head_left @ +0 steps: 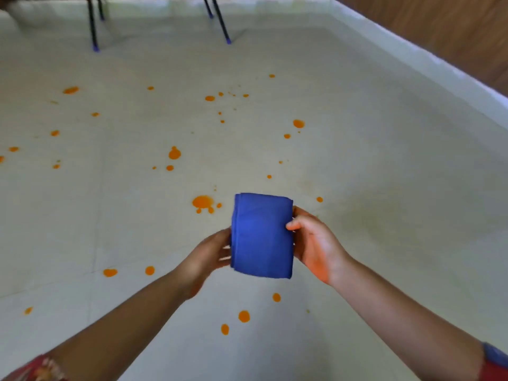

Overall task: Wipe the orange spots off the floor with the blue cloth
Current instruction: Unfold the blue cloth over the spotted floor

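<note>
The blue cloth [261, 235] is folded into a neat pad, held up off the floor [357, 166] between both hands; the left hand [204, 255] pinches its left edge, the right hand [313, 243] its right edge, likely readying a flat wiping face; orange spots [203, 202] lie just beyond and below the grip, untouched.

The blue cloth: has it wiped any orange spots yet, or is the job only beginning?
Only beginning, it seems. Done: nothing visible; no smears or wiped streaks show. In hand: the folded blue cloth is held above the floor between the left hand and the right hand, and its visible face looks unstained. Left: the orange spots lie scattered across the whole floor, near and far.
</note>
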Demonstrator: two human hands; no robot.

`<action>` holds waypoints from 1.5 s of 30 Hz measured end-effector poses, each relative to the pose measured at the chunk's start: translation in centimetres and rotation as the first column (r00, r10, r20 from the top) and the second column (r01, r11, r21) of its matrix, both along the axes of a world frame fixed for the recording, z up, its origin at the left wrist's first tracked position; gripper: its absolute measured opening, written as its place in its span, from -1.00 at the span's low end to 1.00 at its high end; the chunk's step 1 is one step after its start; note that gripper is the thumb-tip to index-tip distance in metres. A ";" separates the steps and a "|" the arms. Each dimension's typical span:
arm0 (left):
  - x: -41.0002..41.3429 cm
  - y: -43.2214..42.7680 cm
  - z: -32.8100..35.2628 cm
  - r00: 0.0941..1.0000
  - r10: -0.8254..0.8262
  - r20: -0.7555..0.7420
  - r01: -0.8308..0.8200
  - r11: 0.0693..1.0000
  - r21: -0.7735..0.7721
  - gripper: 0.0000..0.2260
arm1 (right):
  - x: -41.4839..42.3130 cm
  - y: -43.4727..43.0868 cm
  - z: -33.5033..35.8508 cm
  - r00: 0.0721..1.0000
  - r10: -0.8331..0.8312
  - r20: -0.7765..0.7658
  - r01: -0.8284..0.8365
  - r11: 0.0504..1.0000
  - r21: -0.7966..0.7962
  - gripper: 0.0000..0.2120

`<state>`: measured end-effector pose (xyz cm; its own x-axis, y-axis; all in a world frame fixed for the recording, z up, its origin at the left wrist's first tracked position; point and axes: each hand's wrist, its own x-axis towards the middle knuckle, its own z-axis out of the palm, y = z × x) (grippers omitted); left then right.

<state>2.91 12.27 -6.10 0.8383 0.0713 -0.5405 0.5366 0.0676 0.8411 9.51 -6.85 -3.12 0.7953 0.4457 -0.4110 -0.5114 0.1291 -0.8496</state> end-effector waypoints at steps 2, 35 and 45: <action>-0.1 0.3 0.8 0.994 0.112 0.004 -0.110 0.985 -0.134 -0.71 | 0.8 1.8 0.3 1.000 0.004 -0.014 -0.004 1.000 -0.012 -0.82; -3.8 0.5 -5.6 0.957 0.255 -0.141 -0.278 0.944 -0.180 -0.79 | -4.2 -2.3 -7.1 0.912 0.036 -0.409 -0.044 0.999 -0.010 -0.69; -2.9 -5.6 -9.2 0.993 -0.122 -0.004 0.121 0.982 0.145 -0.80 | -5.6 -14.0 -9.3 0.720 0.387 0.576 0.376 0.479 -0.793 -0.65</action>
